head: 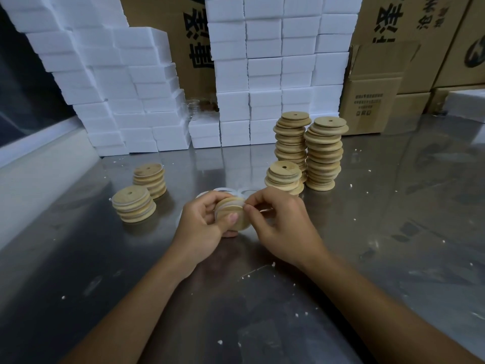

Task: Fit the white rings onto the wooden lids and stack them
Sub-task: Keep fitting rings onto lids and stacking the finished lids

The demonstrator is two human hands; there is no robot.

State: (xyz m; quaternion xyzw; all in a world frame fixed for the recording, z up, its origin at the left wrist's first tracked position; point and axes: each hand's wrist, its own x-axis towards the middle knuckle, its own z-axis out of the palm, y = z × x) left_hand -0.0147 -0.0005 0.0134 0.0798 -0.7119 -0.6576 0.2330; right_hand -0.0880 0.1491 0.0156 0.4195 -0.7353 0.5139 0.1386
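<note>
My left hand (203, 222) grips a round wooden lid (240, 219) on edge above the metal table, thumb across its face. A white ring (219, 210) runs round the lid's rim. My right hand (278, 219) pinches that ring at the lid's upper right edge. Loose white rings (228, 191) lie on the table just behind my hands, partly hidden by them. Two short stacks of ringed lids (133, 207) (150, 179) stand to the left. Two tall stacks of plain lids (291, 143) (325, 153) and a short one (284, 177) stand at the right.
A steel table (236, 298) carries scattered white foam crumbs. White foam boxes (262, 74) are piled along the back, with brown cardboard cartons (372, 95) behind and to the right. A pale ledge (39, 166) borders the table's left side.
</note>
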